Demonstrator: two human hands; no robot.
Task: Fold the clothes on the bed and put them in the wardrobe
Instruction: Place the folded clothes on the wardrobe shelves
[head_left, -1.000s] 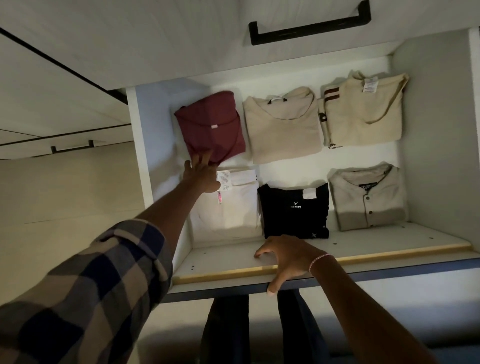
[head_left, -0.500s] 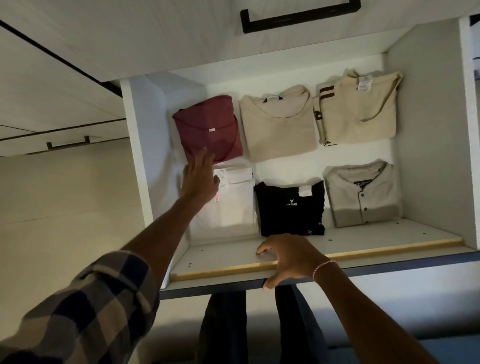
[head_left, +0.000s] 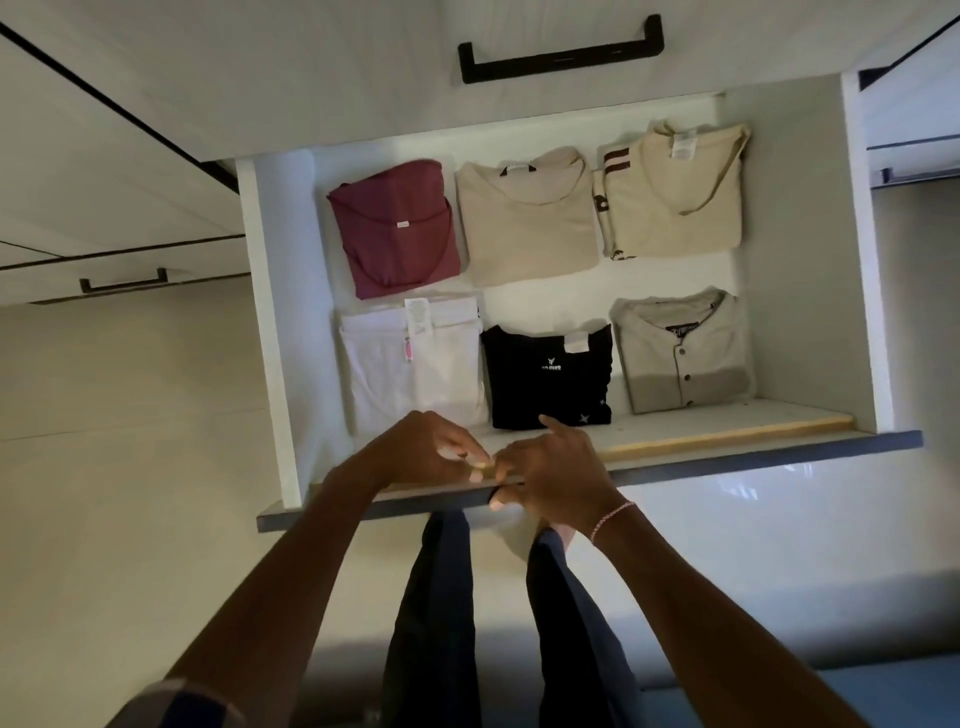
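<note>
Several folded clothes lie in two rows on the wardrobe shelf (head_left: 727, 426). The back row holds a maroon top (head_left: 395, 228), a beige tee (head_left: 524, 218) and a cream striped top (head_left: 675, 192). In front lie a white garment (head_left: 410, 364), a black tee (head_left: 545, 379) and a grey buttoned shirt (head_left: 680, 353). My left hand (head_left: 426, 452) hovers at the shelf's front edge with its fingers pinched together and nothing in them. My right hand (head_left: 556, 467) touches it, fingers over the edge and thumb under it.
A closed wardrobe door with a black handle (head_left: 561, 52) hangs above the shelf. White side walls (head_left: 270, 291) flank the opening. My dark trouser legs (head_left: 431, 623) stand below the shelf, and another handle (head_left: 124, 283) is at the left.
My left hand has drawn back from the maroon top to the shelf's front edge and now meets my right hand there. The clothes have not moved.
</note>
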